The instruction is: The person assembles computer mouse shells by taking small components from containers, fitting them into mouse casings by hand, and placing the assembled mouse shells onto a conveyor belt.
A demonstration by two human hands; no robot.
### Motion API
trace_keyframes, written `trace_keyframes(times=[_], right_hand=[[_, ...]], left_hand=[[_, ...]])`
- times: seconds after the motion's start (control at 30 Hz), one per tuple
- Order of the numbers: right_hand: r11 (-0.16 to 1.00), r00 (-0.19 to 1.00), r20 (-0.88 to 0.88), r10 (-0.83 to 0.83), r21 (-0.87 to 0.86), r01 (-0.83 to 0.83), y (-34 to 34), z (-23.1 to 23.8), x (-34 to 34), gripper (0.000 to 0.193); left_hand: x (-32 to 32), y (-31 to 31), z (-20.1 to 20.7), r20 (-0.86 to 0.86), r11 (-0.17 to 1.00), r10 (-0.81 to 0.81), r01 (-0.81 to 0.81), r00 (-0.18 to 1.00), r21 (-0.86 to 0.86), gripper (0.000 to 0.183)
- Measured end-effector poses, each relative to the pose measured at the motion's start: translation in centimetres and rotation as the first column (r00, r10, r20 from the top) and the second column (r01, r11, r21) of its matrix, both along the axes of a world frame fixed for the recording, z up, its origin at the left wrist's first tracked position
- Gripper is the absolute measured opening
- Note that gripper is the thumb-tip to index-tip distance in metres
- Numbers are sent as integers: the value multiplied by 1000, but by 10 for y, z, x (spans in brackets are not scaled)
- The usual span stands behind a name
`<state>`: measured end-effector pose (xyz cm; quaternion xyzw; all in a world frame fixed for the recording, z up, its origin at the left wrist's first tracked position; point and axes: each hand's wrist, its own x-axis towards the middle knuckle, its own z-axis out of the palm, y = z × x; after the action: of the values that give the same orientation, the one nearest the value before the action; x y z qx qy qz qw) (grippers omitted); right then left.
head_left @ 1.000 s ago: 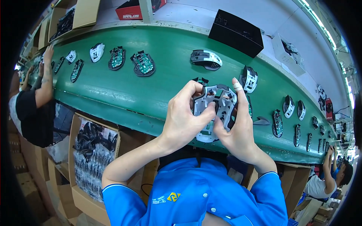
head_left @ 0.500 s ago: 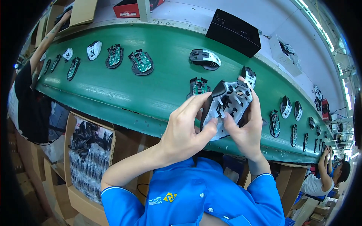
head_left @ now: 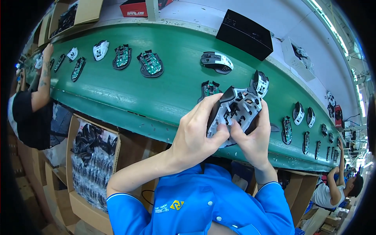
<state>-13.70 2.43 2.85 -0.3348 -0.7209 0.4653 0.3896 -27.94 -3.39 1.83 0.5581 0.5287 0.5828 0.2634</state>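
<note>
Between my left hand (head_left: 197, 129) and my right hand (head_left: 252, 135) is a computer mouse top shell (head_left: 241, 111), its hollow white and black inside turned up toward me. Both hands grip its sides, and the two thumbs press inside near its lower end. Just beyond it on the green belt lies a mouse base with a green circuit board (head_left: 210, 89), partly hidden by the shell. A white and black mouse shell (head_left: 261, 83) is behind my right fingers. Farther off sits another mouse shell (head_left: 216, 62), black and white, lying on its side.
Mouse bases with circuit boards (head_left: 150, 64) and white shells (head_left: 100, 50) lie along the green belt (head_left: 117, 90). A black box (head_left: 244, 34) stands at its far edge. Below left is a carton (head_left: 94, 164) of plastic-wrapped parts. Co-workers (head_left: 33, 102) sit at both sides.
Belt items at the left have shifted slightly right. The left co-worker's arm has come down from the far carton. My hands still hold the shell, with the thumbs slightly shifted.
</note>
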Motion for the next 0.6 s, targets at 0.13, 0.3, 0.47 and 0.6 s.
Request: trace_keyframes(times=[0.13,0.3,0.47,0.6], right_hand=[[1000,1000,3,-12,-4,12,0,-1,-2,62],[999,999,-32,-6,-42,5,-1,-4,-2,61],[999,1000,4,-1,-45,1,0,-6,-3,60],[997,999,-33,-5,-79,3,-3,-3,-4,59]], left_hand=[[-1,1,0,11,1000,-9,9,1000,8,45],[-4,1,2,1,1000,-31,31,1000,5,43],[-6,1,1,-11,999,-37,37,999,-24,42],[-7,0,4,-22,998,-48,47,999,-28,42]])
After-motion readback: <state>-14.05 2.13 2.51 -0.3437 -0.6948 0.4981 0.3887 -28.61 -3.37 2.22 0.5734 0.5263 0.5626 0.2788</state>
